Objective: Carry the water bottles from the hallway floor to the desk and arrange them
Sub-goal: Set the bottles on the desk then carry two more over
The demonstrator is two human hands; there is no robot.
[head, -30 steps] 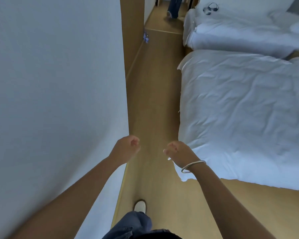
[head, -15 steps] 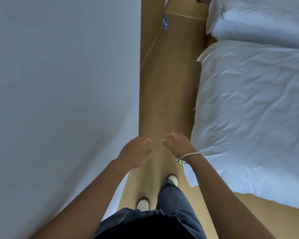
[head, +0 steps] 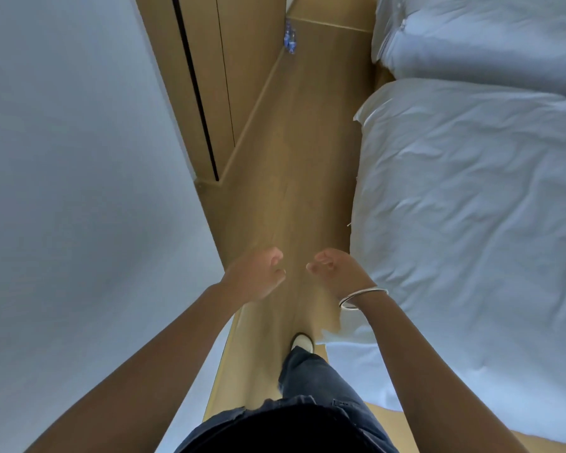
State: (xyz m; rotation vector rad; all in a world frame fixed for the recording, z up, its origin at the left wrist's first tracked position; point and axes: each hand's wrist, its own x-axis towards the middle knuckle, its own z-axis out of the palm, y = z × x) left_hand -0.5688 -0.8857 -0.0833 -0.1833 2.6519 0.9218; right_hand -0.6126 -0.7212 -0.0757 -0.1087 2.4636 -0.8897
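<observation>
A small cluster of clear water bottles with blue labels stands on the wooden floor far ahead, against the wooden wall panel at the top of the head view. My left hand and my right hand are held out in front of me at waist height, close together, fingers loosely curled, nothing in either. A silver bangle sits on my right wrist. The bottles are well beyond my reach. No desk is in view.
A white wall runs along my left, then a wooden panel with a dark slot. Two beds with white duvets fill the right side. A narrow strip of wooden floor lies between them. My foot in a white shoe is forward.
I have walked forward along the strip; the wooden panel and the bottles have come closer. My hands have stayed in front of me, still holding nothing, and my stepping foot has changed.
</observation>
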